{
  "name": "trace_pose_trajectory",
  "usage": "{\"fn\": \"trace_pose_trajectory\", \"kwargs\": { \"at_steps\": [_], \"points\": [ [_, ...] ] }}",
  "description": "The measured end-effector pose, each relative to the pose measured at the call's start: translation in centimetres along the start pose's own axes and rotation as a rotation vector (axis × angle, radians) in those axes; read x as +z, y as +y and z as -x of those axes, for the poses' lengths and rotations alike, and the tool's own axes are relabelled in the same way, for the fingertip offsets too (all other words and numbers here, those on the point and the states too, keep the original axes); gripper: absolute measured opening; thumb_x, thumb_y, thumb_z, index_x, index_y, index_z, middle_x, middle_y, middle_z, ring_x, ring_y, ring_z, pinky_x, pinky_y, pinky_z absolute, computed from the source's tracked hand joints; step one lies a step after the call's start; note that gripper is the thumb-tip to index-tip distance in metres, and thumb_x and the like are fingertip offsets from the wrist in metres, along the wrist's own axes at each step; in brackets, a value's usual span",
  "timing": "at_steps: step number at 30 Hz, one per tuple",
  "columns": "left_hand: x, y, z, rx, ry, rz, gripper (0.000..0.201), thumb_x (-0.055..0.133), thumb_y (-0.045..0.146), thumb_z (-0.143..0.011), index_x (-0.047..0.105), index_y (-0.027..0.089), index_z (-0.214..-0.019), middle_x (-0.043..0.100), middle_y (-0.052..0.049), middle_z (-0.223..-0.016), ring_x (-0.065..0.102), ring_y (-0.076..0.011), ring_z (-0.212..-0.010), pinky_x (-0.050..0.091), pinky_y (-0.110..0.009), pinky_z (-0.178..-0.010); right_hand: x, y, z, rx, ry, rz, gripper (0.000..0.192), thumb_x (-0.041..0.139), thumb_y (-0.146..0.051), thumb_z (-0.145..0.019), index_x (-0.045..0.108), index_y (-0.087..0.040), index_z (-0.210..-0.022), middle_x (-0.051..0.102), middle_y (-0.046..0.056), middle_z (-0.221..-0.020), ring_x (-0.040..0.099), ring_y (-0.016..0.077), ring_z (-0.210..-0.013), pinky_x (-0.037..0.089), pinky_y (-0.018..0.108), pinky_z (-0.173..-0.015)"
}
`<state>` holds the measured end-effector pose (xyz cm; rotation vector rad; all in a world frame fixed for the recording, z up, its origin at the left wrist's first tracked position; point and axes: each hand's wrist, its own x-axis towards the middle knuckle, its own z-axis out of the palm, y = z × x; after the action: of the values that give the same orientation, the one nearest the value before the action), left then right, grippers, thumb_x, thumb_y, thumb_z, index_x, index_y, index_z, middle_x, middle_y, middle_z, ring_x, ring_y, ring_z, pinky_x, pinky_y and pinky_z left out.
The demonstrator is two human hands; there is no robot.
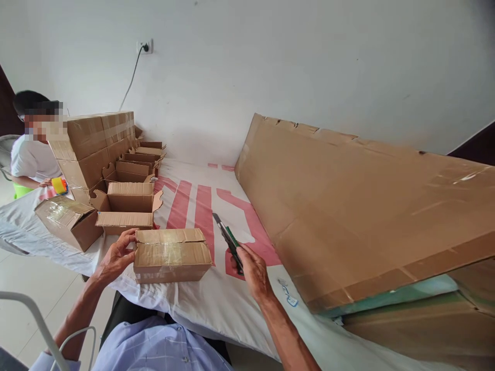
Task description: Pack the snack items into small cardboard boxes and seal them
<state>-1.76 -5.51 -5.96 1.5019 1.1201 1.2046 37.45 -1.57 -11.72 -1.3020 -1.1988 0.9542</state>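
A taped cardboard box (170, 256) lies near the front edge of the cloth-covered table, with a slit showing along the top flaps at its right end. My left hand (118, 256) grips its left end, fingers bent against the upper corner. Just right of the box, my right hand (251, 268) is closed round a utility knife (231, 240) with a black and green handle. The knife points up and away from me, its tip apart from the box.
Open boxes (129, 198) stand in a row behind, beside stacked taped boxes (88, 147). Another taped box (71, 219) sits at left. A large cardboard sheet (359, 221) leans along the right. A co-worker (33, 154) sits far left near a yellow tape roll (59, 185).
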Motion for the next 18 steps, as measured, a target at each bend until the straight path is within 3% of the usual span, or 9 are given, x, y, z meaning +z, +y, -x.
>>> {"fn": "trace_pose_trajectory", "kwargs": {
  "at_steps": [4,10,14,18],
  "points": [
    [0.0,-0.2,0.3,0.013,-0.002,-0.041,0.048,0.085,0.056,-0.086,0.08,0.024,-0.121,0.047,-0.016,-0.164,0.049,-0.0392,-0.15,0.058,-0.04,-0.103,2.8,-2.3,0.6,-0.058,-0.095,-0.12,0.052,0.061,-0.073,-0.092,0.068,-0.021,-0.091,0.06,-0.001,-0.067,0.052,0.016,-0.059,0.045,0.028,-0.054],
    [-1.1,-0.1,0.9,0.019,-0.004,-0.053,0.05,0.086,0.055,-0.085,0.08,0.024,-0.123,0.047,-0.017,-0.164,0.047,-0.0399,-0.152,0.054,-0.042,-0.109,6.2,-2.9,2.5,-0.222,-0.108,0.035,0.053,0.045,-0.069,-0.103,0.069,-0.022,-0.101,0.069,0.006,-0.089,0.061,0.0227,-0.087,0.055,0.032,-0.079],
    [-2.2,-0.4,1.3,0.009,-0.003,-0.037,0.053,0.086,0.059,-0.084,0.081,0.024,-0.124,0.048,-0.018,-0.163,0.046,-0.0417,-0.153,0.054,-0.042,-0.109,6.1,-3.4,2.8,-0.226,-0.164,0.098,0.052,0.044,-0.068,-0.104,0.068,-0.023,-0.099,0.064,0.004,-0.081,0.059,0.0225,-0.081,0.054,0.032,-0.074],
    [-2.3,-0.6,1.5,0.01,-0.015,-0.037,0.055,0.085,0.06,-0.084,0.08,0.023,-0.125,0.047,-0.018,-0.164,0.046,-0.0421,-0.153,0.055,-0.043,-0.107,4.9,-5.5,2.2,-0.233,-0.224,0.126,0.051,0.05,-0.068,-0.101,0.072,-0.022,-0.106,0.055,-0.001,-0.067,0.05,0.0192,-0.064,0.047,0.03,-0.059]
  ]
}}
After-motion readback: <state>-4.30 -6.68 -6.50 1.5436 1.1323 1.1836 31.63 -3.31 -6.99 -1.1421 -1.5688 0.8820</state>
